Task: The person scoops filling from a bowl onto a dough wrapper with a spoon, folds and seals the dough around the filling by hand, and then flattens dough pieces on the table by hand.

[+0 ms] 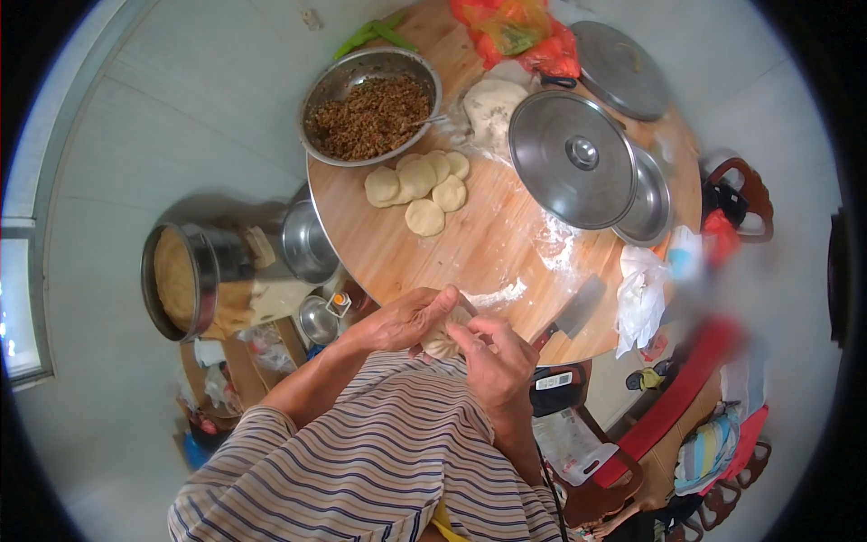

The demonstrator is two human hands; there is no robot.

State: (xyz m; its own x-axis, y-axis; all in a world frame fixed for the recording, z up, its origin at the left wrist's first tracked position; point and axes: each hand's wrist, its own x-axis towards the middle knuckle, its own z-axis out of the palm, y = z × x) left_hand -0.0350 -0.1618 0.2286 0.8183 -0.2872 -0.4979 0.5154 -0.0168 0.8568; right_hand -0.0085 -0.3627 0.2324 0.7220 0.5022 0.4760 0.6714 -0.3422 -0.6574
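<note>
A pleated dough bun (441, 345) is held between my two hands at the near edge of the round wooden table (397, 253). My left hand (417, 318) cups it from the left with the thumb raised. With bent fingers, my right hand (498, 354) pinches the bun's folded edge. Flat round dough wrappers (424, 218) lie in an overlapping group beyond my hands. Behind them stands a metal bowl (312, 143) of brown minced filling (368, 119), with a spoon handle sticking out. Whatever is inside the bun is hidden.
A cleaver (580, 305) lies near the right edge beside scattered flour (558, 244). Farther back are a dough lump (494, 108), a metal lid (558, 172) over a pan, and a red plastic bag (551, 45). A steamer pot (206, 280) stands left of the table.
</note>
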